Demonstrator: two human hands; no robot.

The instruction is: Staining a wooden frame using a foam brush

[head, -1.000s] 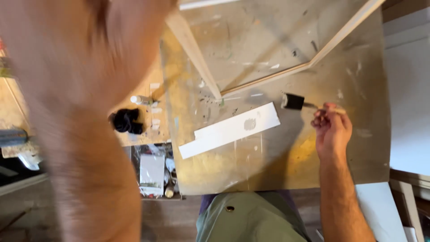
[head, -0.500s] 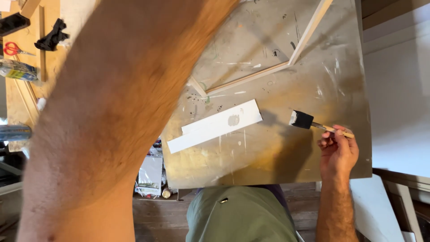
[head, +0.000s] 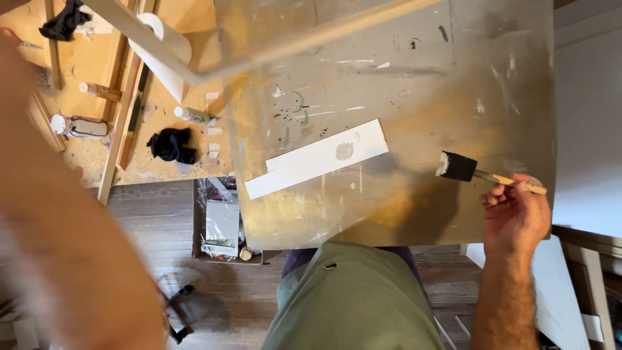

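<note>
Right hand [head: 515,217] gripped foam brush [head: 457,166] above white strip [head: 317,159] | left hand out of frame, only blurred forearm [head: 58,246] seen

A paint-spattered sheet [head: 453,84] covers the work surface ahead of the right hand [head: 515,217], and warm light falls yellow across it. Left of that hand, past the sheet's edge, a bare wooden bench [head: 97,71] runs out beside the blurred left arm, with dark wood plank floor [head: 214,291] below both. To the right of the right hand stands a pale wall or panel [head: 589,129].
</note>
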